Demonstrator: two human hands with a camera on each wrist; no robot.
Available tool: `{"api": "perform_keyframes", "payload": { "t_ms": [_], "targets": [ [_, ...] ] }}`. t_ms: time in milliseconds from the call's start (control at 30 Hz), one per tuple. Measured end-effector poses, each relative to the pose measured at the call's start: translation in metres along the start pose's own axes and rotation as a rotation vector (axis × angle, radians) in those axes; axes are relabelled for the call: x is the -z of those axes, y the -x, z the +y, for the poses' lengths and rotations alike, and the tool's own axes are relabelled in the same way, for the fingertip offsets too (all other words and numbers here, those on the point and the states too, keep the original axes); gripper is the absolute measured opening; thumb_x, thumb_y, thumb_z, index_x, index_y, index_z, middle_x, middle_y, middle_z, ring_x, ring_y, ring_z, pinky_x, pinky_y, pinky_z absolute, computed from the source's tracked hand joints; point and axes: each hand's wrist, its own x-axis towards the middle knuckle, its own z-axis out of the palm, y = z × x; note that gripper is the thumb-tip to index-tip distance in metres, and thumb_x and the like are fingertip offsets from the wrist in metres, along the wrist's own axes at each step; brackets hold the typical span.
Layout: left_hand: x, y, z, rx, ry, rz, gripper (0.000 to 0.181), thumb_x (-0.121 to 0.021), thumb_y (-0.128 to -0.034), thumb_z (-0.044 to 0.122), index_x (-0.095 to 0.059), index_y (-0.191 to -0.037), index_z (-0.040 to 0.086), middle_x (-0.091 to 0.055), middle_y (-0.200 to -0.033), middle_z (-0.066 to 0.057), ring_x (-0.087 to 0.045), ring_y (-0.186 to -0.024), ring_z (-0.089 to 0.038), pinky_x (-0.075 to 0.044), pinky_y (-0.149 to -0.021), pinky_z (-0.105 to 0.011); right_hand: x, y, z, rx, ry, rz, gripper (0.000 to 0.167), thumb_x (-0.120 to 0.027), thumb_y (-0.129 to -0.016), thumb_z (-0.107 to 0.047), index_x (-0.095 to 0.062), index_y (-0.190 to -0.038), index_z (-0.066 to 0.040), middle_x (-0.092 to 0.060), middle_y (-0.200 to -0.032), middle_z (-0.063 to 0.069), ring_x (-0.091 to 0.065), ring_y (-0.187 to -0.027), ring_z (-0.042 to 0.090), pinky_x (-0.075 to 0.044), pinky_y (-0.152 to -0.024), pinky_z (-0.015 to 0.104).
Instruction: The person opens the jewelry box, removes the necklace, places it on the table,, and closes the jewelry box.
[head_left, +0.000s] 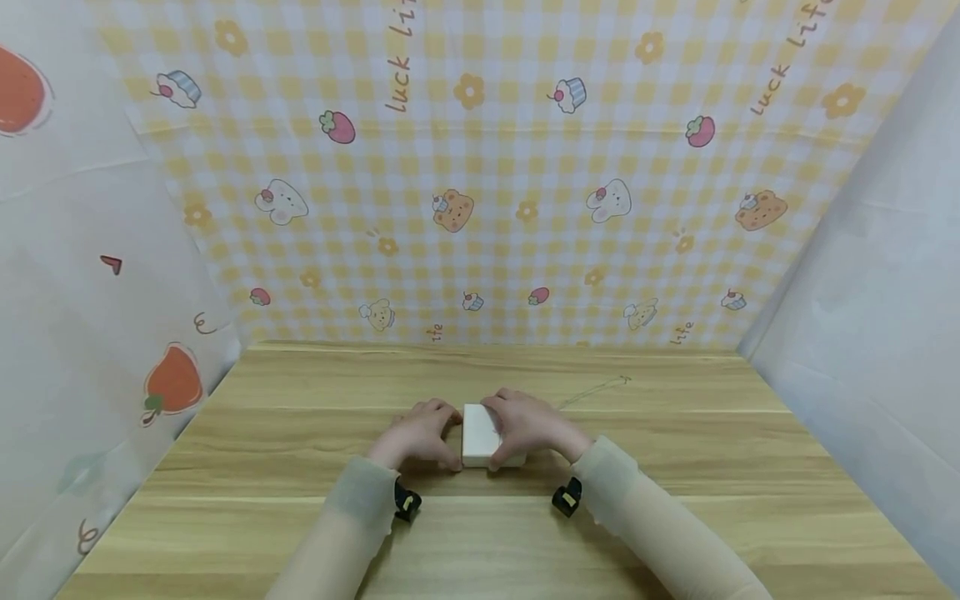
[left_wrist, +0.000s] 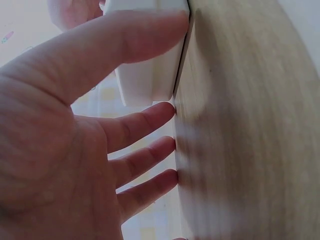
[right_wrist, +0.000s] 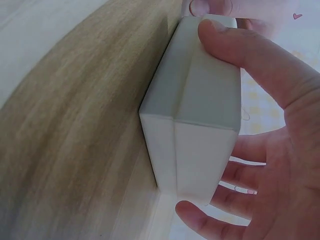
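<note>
A small white lidded box point(head_left: 480, 435) sits on the wooden table in front of the person, a seam running round its side in the right wrist view. My right hand point(head_left: 525, 425) grips the box point(right_wrist: 207, 85) from above, thumb on the near side and fingers at the far side. To the left of the box is my left hand point(head_left: 423, 433), fingers spread and gently curved. In the left wrist view its thumb point(left_wrist: 150, 35) overlaps the box's side; whether it presses there I cannot tell. Its other fingertips point(left_wrist: 167, 145) rest at the table surface.
A thin greenish string point(head_left: 596, 390) lies on the wooden table point(head_left: 300, 500), right of and behind the box. Yellow checked cloth point(head_left: 480, 167) hangs along the back, with pale sheets at both sides. Each wrist wears a small black camera point(head_left: 567, 497).
</note>
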Motion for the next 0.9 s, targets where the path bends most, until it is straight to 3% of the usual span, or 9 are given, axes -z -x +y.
{"api": "perform_keyframes", "payload": {
  "t_ms": [500,700,900],
  "targets": [
    [0.003,0.001,-0.007,-0.019,-0.027,-0.012,0.065,-0.079,-0.0655,0.02,-0.058,-0.127,0.013,-0.049,-0.137,-0.007,-0.042,-0.125,-0.031,-0.032,-0.096,-0.061,-0.006,-0.003,-0.002,-0.006,-0.019,0.009,0.094,-0.088,-0.063,-0.042,-0.048,-0.139,-0.003,-0.055,-0.117,0.004,-0.05,-0.091,0.015,-0.046,-0.074,0.03],
    [0.006,0.002,-0.013,-0.036,0.065,-0.037,0.069,-0.078,-0.0668,0.014,-0.054,-0.131,0.01,-0.049,-0.137,-0.011,-0.044,-0.125,-0.032,-0.036,-0.1,-0.056,-0.007,-0.003,-0.002,-0.008,-0.024,-0.006,0.1,-0.088,-0.064,-0.042,-0.042,-0.143,-0.002,-0.054,-0.122,0.007,-0.051,-0.098,0.018,-0.047,-0.079,0.033],
    [0.011,0.005,-0.023,-0.029,0.156,0.005,0.068,-0.074,-0.0733,0.01,-0.048,-0.136,0.004,-0.049,-0.138,-0.017,-0.044,-0.126,-0.037,-0.035,-0.102,-0.054,-0.002,0.002,0.003,-0.028,-0.091,-0.011,0.107,-0.088,-0.065,-0.039,-0.032,-0.149,-0.002,-0.044,-0.141,0.017,-0.046,-0.123,0.032,-0.045,-0.094,0.048]
  ]
}}
